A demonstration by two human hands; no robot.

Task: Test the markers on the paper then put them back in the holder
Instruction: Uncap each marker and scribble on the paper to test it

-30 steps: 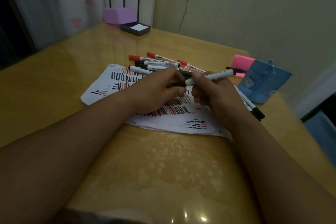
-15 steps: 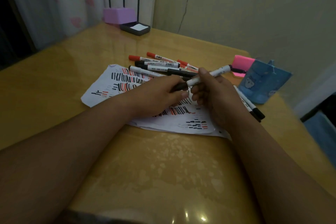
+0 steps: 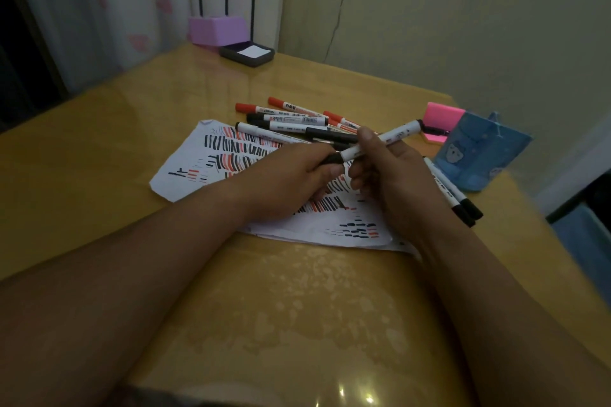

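- White with a black cap at one end, the marker (image 3: pixel 380 142) is held up in the air over the paper (image 3: pixel 198 155), tilted so its far end points up toward the holder (image 3: pixel 479 155).
- The left hand (image 3: pixel 287 182) pinches the black cap end with its fingers curled.
- The right hand (image 3: pixel 393 175) grips the white middle of the marker, thumb on top and fingers curled under.
- The two hands are close together, almost touching.
- The paper lies flat on the yellow counter (image 3: pixel 99 142). It is white with torn edges and full of short black and red lines in rows.
- A pile of markers (image 3: pixel 297 120) lies at the far edge of the paper. Some have red caps and some have black caps.
- Two markers (image 3: pixel 456 198) with black caps lie side by side on the counter, just beside the right wrist and near the holder.
- The holder is a blue box with a little bear face on it. It sits on the right side of the counter. I cannot see what is inside it.
- A pink block (image 3: pixel 439 116) sits right behind the holder.
- At the far corner there is a purple box (image 3: pixel 218 30), and a dark tray (image 3: pixel 248 54) with a white square in it just beside it.
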